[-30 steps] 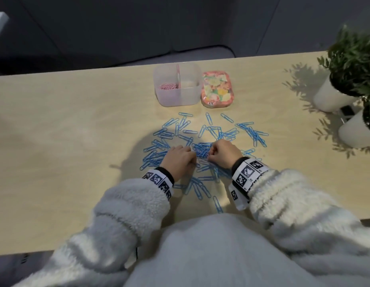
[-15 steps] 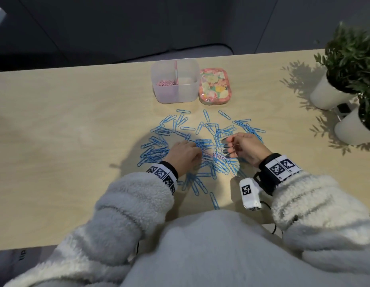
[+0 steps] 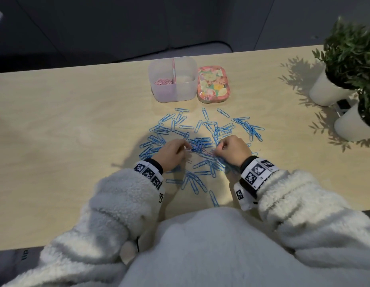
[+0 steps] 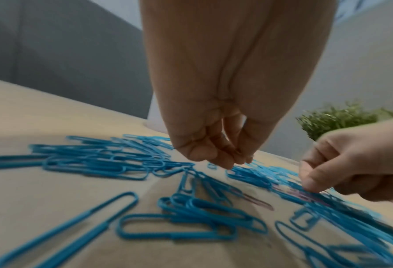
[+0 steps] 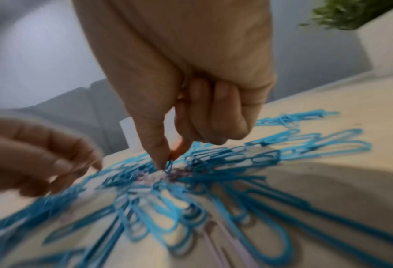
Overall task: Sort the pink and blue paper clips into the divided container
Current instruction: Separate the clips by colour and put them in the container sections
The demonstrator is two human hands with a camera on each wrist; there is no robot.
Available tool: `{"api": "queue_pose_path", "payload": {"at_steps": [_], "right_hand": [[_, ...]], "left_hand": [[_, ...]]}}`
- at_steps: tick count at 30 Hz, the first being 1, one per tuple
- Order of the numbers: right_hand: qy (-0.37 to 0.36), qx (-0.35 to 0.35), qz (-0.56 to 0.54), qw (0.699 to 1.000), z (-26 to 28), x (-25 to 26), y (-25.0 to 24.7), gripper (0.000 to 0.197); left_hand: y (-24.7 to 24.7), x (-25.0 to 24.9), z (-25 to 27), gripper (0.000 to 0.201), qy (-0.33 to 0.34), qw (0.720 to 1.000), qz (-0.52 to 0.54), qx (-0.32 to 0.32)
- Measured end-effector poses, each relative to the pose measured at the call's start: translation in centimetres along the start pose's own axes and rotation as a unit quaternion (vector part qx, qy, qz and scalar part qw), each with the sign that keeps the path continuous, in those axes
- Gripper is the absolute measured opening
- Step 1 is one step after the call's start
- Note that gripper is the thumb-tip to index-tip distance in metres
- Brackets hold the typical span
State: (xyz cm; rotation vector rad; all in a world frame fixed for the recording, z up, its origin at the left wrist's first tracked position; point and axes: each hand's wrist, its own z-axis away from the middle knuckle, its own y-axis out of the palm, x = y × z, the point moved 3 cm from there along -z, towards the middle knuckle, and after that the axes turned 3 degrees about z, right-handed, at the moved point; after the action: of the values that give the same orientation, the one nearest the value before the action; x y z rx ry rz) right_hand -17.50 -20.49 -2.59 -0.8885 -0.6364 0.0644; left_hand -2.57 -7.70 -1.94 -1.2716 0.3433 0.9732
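Many blue paper clips (image 3: 202, 141) lie scattered on the wooden table (image 3: 76, 131). A few pink clips (image 5: 179, 174) are mixed into the heap between my hands, and one pink clip (image 4: 257, 200) lies apart. The clear divided container (image 3: 172, 94) stands at the back with pink clips (image 3: 163, 81) in its left compartment. My left hand (image 3: 173, 152) hovers over the pile with bent fingers (image 4: 232, 161) bunched at the clips; whether they hold one is hidden. My right hand (image 3: 233, 148) pinches a blue clip (image 5: 169, 166) between thumb and forefinger.
A floral tin (image 3: 213, 83) sits right of the container. Two white pots with green plants (image 3: 349, 59) stand at the far right, with a small dark object (image 3: 343, 105) between them. The table's near edge is at my body.
My right hand has swung back left from the pile's right side and curled its fingers down onto the heap. The left hand has stayed near the same spot.
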Motion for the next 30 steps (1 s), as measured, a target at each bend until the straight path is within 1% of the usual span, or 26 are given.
{"api": "queue_pose_path", "payload": {"at_steps": [1,2,3,4,5,7,10,12,14,16,19,20,21,22,24,25,27,29,30], "right_hand": [[0.003,0.0,-0.042,0.999,-0.2,-0.4,-0.4,0.023],[0.004,-0.012,-0.062,0.998,-0.4,-0.7,-1.0,0.02],[0.002,-0.03,-0.057,0.998,-0.5,-0.9,-1.5,0.017],[-0.001,-0.057,-0.032,0.998,-0.6,-1.0,-2.1,0.014],[-0.007,-0.088,-0.003,0.996,-0.6,-1.1,-2.5,0.012],[-0.034,-0.114,0.042,0.992,-0.2,-0.5,-2.7,0.011],[-0.067,-0.075,0.101,0.99,0.4,0.5,-1.3,0.008],[-0.071,-0.057,0.139,0.986,0.5,0.8,-0.5,0.021],[-0.081,-0.064,0.19,0.976,0.4,1.2,0.0,0.029],[-0.096,-0.075,0.217,0.969,0.3,1.7,0.5,0.024],[-0.105,-0.069,0.215,0.969,0.5,2.2,1.5,0.017],[-0.101,-0.06,0.203,0.972,0.4,2.2,1.7,0.015],[-0.094,-0.042,0.183,0.978,0.2,2.2,1.7,0.013],[-0.088,-0.02,0.145,0.985,0.0,2.0,1.5,0.015],[-0.079,0.028,0.012,0.996,-0.6,1.6,0.8,0.02],[-0.069,0.045,-0.075,0.994,-0.8,1.3,0.3,0.019],[-0.04,0.063,-0.21,0.975,-1.0,0.9,-0.9,0.019],[-0.018,0.082,-0.284,0.955,-1.0,0.8,-1.8,0.021],[-0.014,0.096,-0.318,0.943,-1.1,0.9,-2.1,0.021]], "left_hand": [[-0.2,0.5,0.0,0.022,-0.021,0.999,0.032,0.004],[-0.2,0.8,0.0,0.017,-0.042,0.997,0.066,0.007],[-0.2,1.1,0.0,0.014,-0.058,0.993,0.1,0.01],[-0.2,1.3,0.0,0.015,-0.064,0.991,0.121,0.012],[-0.2,1.4,0.0,0.017,-0.061,0.991,0.119,0.015],[0.1,1.3,0.0,0.016,-0.037,0.996,0.072,0.03],[0.6,1.1,-0.4,0.015,0.014,0.997,-0.055,0.051],[0.9,0.8,-0.6,0.014,0.052,0.988,-0.135,0.059],[1.1,0.3,-0.6,0.014,0.082,0.976,-0.193,0.065],[1.2,0.1,-0.6,0.017,0.095,0.966,-0.232,0.068],[1.4,-0.1,-0.7,0.02,0.091,0.953,-0.281,0.071],[1.3,-0.1,-0.8,0.02,0.089,0.954,-0.277,0.068],[1.1,-0.2,-0.7,0.02,0.08,0.963,-0.249,0.062],[0.8,-0.3,-0.6,0.019,0.067,0.976,-0.199,0.052],[0.0,-0.3,-0.5,0.015,0.028,0.996,-0.076,0.025],[-0.4,-0.3,-0.6,0.012,0.013,1.0,-0.019,0.012],[-0.9,-0.1,-1.0,0.012,-0.01,0.998,0.064,-0.004],[-1.1,0.1,-1.6,0.02,-0.041,0.994,0.101,-0.007],[-1.1,0.2,-2.0,0.02,-0.06,0.992,0.114,-0.007]]}}
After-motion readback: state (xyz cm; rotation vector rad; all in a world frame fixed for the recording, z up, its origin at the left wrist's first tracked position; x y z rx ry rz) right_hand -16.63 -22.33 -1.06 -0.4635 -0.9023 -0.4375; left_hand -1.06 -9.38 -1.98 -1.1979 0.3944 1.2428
